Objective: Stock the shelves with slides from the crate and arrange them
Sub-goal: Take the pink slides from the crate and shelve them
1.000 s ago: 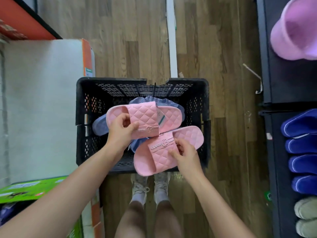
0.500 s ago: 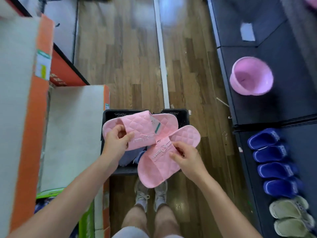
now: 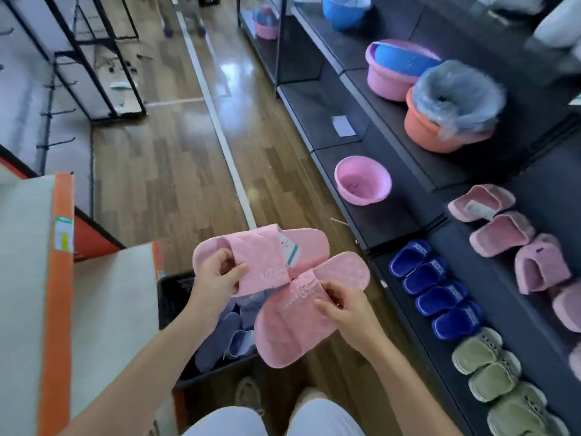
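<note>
From the head camera, both hands were up over the crate [image 3: 171,297], each with a pink slide. The left hand [image 3: 217,278] gripped the upper pink slide [image 3: 251,256] at its strap, thumb lying on top and fingers curled in under the band. A white tag [image 3: 288,250] showed inside that slide. The right hand [image 3: 349,309] pinched the strap of the lower pink slide [image 3: 295,328], thumb and curled fingertips closed on the band's edge. The two slides touched at their straps, the upper one lying slightly over the lower, and fanned apart at the toes. They hung above the crate's right side and the wooden floor [image 3: 176,171], near the black shelves [image 3: 386,221] but not on them. Down in the crate lay pale blue slides [image 3: 232,335]. On the lower shelf sat a row of dark blue slides [image 3: 437,291], with olive green slides [image 3: 490,369] next in line and a pink basin [image 3: 361,180] further along. Fuzzy pink slippers [image 3: 503,228] lined the shelf above.
</note>
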Action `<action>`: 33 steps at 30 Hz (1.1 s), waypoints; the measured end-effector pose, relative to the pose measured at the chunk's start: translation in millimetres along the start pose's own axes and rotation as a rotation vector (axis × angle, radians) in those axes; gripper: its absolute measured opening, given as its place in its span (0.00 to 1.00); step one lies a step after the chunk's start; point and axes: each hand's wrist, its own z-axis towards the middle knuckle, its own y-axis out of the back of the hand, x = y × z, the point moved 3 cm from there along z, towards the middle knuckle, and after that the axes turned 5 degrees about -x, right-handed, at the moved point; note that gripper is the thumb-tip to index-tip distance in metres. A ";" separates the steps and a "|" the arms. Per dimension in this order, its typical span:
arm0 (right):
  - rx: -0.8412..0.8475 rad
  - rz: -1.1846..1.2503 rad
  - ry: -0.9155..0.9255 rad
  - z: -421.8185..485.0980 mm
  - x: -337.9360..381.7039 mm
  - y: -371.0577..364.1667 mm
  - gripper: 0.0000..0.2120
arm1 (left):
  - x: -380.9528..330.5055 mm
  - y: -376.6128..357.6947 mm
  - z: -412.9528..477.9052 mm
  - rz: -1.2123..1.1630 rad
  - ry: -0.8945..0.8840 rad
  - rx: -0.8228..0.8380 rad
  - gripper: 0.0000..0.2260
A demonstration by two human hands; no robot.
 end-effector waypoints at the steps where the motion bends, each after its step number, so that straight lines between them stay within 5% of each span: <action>1: -0.018 0.008 -0.003 -6.2 0.9 10.8 0.07 | -8.2 -9.2 -3.2 -0.001 -0.017 0.025 0.06; 11: -0.231 0.104 -0.058 -87.8 -33.0 129.2 0.09 | -53.2 -133.9 -75.6 0.003 -0.055 0.202 0.03; 30: -0.958 0.152 -0.316 -303.0 -133.4 255.2 0.19 | -51.1 -374.6 -230.9 0.134 -0.082 0.811 0.12; 33: -1.046 0.121 -0.379 -318.3 -140.6 258.8 0.10 | -49.9 -397.5 -239.7 0.155 -0.051 0.901 0.12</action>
